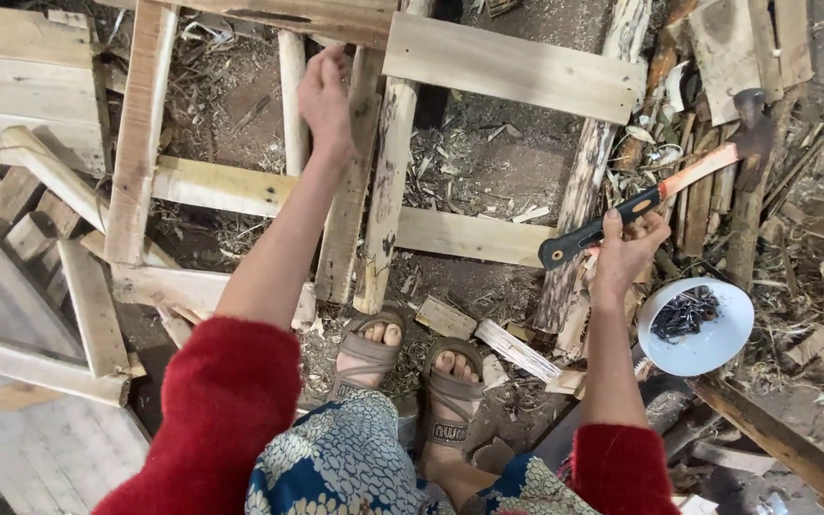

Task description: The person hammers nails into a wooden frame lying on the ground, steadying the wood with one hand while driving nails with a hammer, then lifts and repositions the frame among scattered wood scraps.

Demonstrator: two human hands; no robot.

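Far left of the left hand [324,95] lies a stack of pale planks [21,81], with more boards [40,420] lower down on the dirt floor [488,162]. The left hand itself reaches forward from a red sleeve [212,410] and rests on the top of a narrow upright slat [347,219] of a rough wooden frame [512,67]; its grip is loosely curled over the slat's end, fingers bent rather than spread. Just left of that grip stands a thinner round stick [292,95], and below it a horizontal board [221,186] crosses the frame. Right of the grip a bark-edged post [388,191] runs downward towards two sandalled feet [412,367], and wood chips litter the floor between.

Further right, the right hand [627,250] is wrapped tightly round the black handle of a hatchet [660,191], grip pressed together on it. The hatchet slants up and away to the right of the grip, its pale shaft ending in a dark head [753,129] over a heap of split sticks [708,181]. Just below and right of this grip sits a white bowl [717,348] holding dark nails [684,315].
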